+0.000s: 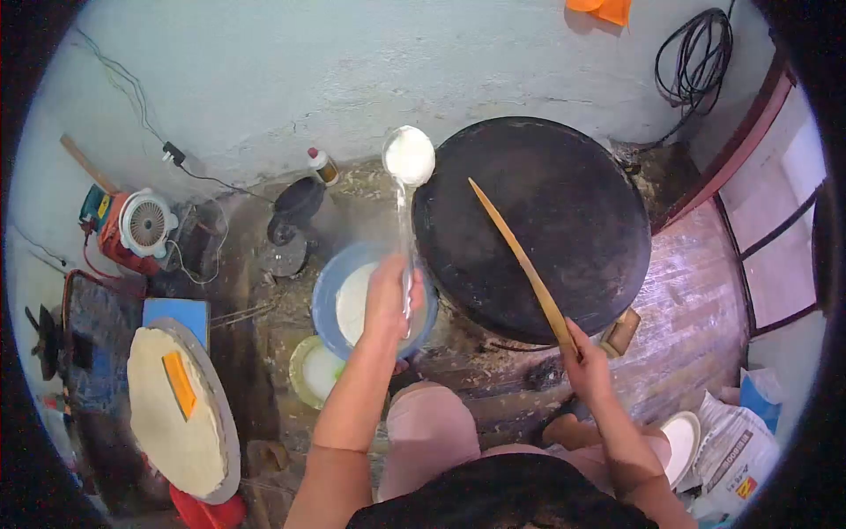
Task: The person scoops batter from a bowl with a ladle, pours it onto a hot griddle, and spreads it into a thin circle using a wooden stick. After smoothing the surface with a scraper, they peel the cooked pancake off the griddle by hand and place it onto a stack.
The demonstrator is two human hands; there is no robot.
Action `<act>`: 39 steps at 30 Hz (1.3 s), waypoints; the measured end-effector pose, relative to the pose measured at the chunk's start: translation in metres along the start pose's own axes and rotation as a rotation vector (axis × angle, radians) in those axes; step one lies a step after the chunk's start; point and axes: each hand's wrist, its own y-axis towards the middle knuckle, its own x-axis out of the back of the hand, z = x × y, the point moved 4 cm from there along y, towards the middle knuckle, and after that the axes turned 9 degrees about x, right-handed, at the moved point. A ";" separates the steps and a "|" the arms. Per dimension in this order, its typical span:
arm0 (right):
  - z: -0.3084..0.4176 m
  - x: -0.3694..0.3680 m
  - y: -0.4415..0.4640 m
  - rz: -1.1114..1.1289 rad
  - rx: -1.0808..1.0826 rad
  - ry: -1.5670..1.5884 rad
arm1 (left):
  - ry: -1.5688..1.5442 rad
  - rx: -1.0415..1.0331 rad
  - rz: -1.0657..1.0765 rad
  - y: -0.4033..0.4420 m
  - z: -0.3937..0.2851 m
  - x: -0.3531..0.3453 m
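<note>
Here, left hand [390, 296] grips ladle [410, 156] at griddle [577, 212] edge, right hand [588, 363] holds wooden blade [522, 257].

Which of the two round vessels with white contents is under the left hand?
The blue basin, the larger one; the left hand is above it. The smaller pale green bowl stands beside it, nearer the person.

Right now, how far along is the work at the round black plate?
Looks done: pale flat sheets, piled at left. In hand: left hand holds a ladle of white mixture; right hand holds a wooden blade over the black plate. Left to do, probably: the mixture in the ladle and blue basin. The total I cannot tell.
</note>
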 end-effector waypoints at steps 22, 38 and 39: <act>-0.004 -0.033 0.096 0.053 0.219 -0.164 | 0.263 -0.109 -0.153 0.074 0.051 -0.009; -0.014 -0.036 0.143 0.125 0.673 -0.871 | -0.709 0.441 0.529 0.102 -0.041 -0.054; -0.008 -0.035 0.155 0.069 0.671 -0.909 | -0.820 0.464 0.612 0.096 -0.045 -0.058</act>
